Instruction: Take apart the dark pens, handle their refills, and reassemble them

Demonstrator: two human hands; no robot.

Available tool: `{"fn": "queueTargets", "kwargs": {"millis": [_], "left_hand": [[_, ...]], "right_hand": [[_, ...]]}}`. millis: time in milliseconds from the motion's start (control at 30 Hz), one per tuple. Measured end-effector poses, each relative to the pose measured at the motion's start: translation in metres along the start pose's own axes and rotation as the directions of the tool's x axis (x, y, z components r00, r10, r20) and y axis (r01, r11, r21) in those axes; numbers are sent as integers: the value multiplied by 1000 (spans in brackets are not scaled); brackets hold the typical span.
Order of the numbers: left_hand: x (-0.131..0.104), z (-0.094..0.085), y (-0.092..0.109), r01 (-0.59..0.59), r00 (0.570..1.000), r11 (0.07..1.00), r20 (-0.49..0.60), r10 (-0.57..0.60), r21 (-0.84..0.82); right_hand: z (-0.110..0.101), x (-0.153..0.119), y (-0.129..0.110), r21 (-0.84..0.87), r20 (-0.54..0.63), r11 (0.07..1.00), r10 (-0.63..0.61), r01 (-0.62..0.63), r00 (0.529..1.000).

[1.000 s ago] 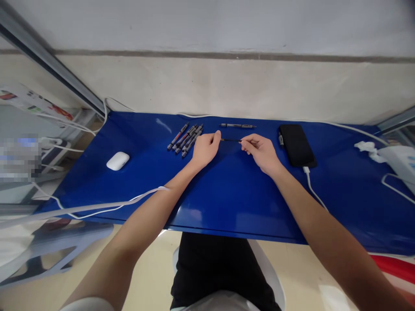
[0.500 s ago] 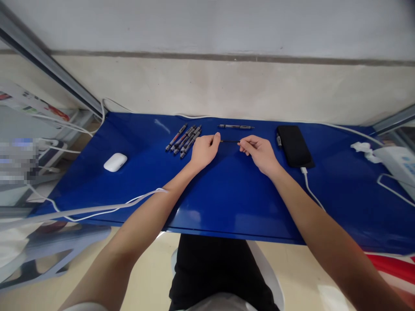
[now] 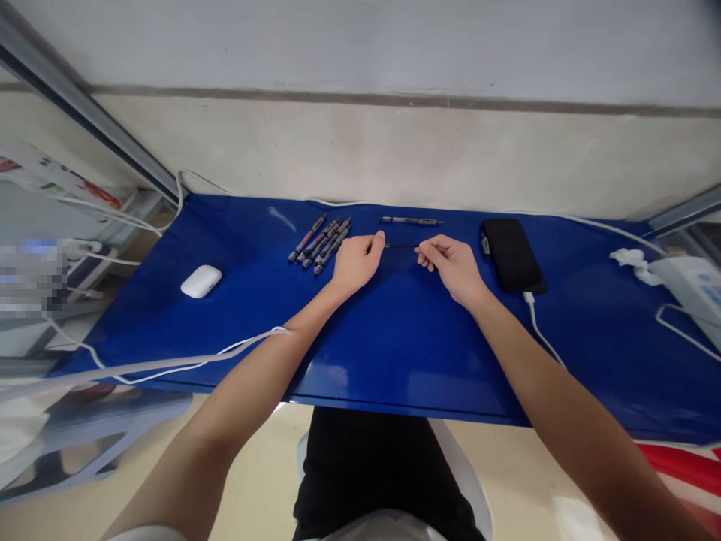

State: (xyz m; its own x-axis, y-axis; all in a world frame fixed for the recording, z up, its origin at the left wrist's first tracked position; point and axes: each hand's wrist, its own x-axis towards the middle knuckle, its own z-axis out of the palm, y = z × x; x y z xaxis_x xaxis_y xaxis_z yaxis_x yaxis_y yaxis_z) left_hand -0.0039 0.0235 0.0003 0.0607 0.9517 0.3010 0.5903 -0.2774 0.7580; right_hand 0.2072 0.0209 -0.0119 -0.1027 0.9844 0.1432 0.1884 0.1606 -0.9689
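A thin dark rod, perhaps a pen refill, stretches level between my two hands above the blue table. My left hand is closed round its left end, thumb on top. The fingertips of my right hand pinch its right end. Several grey pens lie side by side just left of my left hand. Beyond my hands, a single grey pen lies crosswise near the wall.
A black phone with a white cable lies right of my right hand, a small grey piece at its left edge. A white earbud case sits at the left. White cables cross my left forearm. Crumpled tissue is at the far right.
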Motion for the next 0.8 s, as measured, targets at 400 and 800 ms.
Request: {"fn": "queueTargets", "kwargs": {"millis": [400, 800], "left_hand": [[0, 1, 0, 6, 1000, 1000, 13, -6, 16], [0, 0, 2, -15, 999, 999, 33, 14, 43]], "right_hand": [[0, 1, 2, 14, -2, 1000, 1, 0, 1000], [2, -1, -3, -7, -10, 1000, 12, -12, 1000]]}}
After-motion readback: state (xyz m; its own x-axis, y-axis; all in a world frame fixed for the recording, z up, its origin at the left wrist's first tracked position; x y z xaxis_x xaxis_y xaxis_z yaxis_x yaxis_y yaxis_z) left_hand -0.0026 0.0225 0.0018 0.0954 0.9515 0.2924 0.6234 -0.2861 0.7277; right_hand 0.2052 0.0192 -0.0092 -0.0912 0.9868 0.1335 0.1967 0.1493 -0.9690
